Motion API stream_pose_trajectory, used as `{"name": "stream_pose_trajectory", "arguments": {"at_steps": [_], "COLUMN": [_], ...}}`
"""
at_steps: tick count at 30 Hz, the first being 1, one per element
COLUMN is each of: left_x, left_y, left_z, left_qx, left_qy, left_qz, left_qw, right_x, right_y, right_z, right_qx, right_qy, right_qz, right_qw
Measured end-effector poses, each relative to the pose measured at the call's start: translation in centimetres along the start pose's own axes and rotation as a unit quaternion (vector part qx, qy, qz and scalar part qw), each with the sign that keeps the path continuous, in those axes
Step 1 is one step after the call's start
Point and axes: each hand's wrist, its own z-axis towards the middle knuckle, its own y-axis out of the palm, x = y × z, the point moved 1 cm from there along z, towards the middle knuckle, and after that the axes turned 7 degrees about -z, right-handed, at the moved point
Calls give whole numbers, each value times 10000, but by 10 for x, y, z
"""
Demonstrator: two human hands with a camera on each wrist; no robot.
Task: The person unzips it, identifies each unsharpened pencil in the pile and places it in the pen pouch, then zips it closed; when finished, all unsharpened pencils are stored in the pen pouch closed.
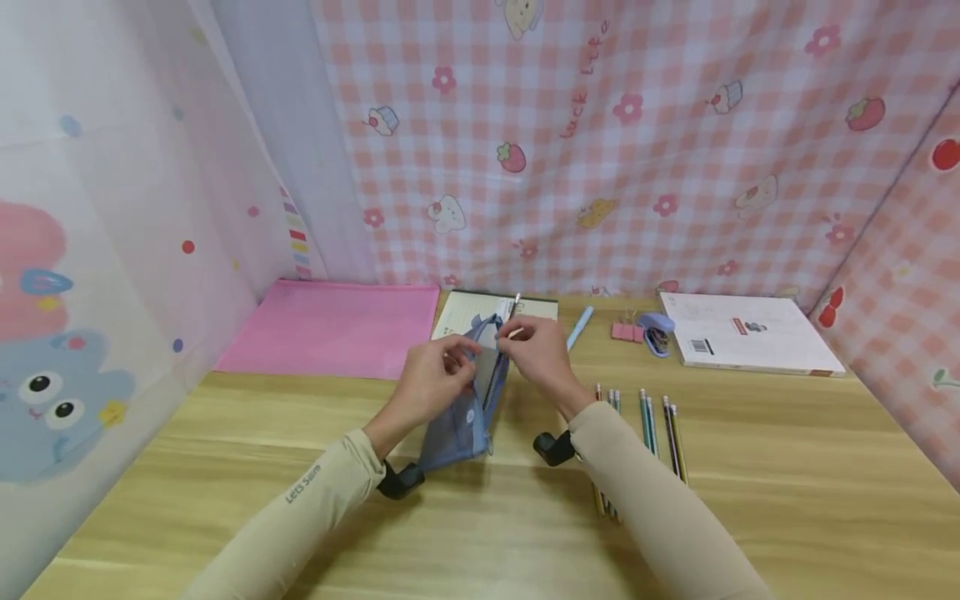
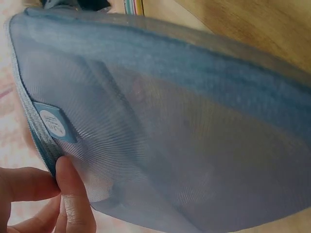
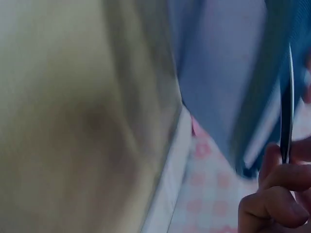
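Observation:
A blue mesh zip pouch [image 1: 452, 429] is held up over the table with its zipped mouth open. My left hand [image 1: 435, 377] pinches the zipper edge between thumb and fingers, beside a small round label [image 2: 52, 123] in the left wrist view. At the other side of the mouth, my right hand [image 1: 536, 350] pinches a dark, slim pencil [image 3: 286, 116]. The pencil's pale end sticks up above the right hand, and its shaft slants down at the pouch opening. How far it lies inside is hard to tell.
Several pencils [image 1: 647, 421] lie in groups at the right, partly under the right forearm. Behind stand a pink folder [image 1: 337, 329], a notepad [image 1: 457, 312], a light-blue pen [image 1: 580, 327], a pink binder clip [image 1: 627, 332], a purple stapler-like item [image 1: 657, 333] and a white book [image 1: 757, 333].

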Motion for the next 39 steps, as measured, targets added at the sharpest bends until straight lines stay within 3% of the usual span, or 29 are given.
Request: {"name": "stream_pose_trajectory", "arguments": {"at_steps": [3,7,11,15,22,25,31,34,39], "left_x": [0,-1,-2,-2,-1,-2,-3,-4,-5], "left_y": [2,2,1,-1,-3,-3,-4,-5,-7], "left_z": [-1,0,0,0,-1,-1,-3,-4,-3], "left_qx": [-22,44,143,182,218,179,139,132,139], "left_qy": [67,200,181,156,74,86,18,8,58], "left_qz": [-50,-70,-55,-47,-132,-254,-305,-263,-262], "left_qw": [10000,9998,9997,9997,9996,9995,9994,9996,9995], "right_x": [-2,-7,-6,7,40,52,59,59,56], "right_y": [9,9,-7,-36,-77,-85,-82,-77,-68], "right_z": [-6,-10,-14,-23,-54,-65,-76,-78,-76], "right_qx": [-1027,-1759,-1774,-1679,-2116,-2100,-2213,-2354,-2594], "right_qy": [14,-352,-843,-1034,-1407,-1589,-1670,-1414,-850], "right_qz": [-314,-630,-946,-1438,-2696,-2967,-3068,-3109,-2880], "right_qw": [9942,9817,9760,9698,9288,9179,9105,9099,9179]}}
